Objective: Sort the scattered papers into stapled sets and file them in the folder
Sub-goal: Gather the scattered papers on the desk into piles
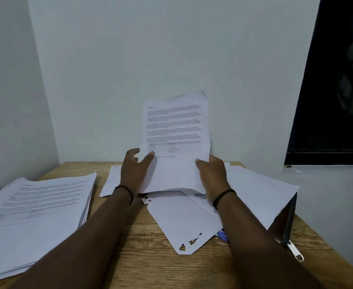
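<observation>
Above the desk (142, 257), printed sheet (176, 138) between both hands.

The table (146, 265) is wood with a visible grain and a matt finish. The sheets (175, 130), the stack (33, 207) and the loose pages (184, 217) are thin white matt paper, one torn at its edge. The zip pull (295, 251) is shiny metal. The wall (150, 49) looks smooth, matt painted.
</observation>
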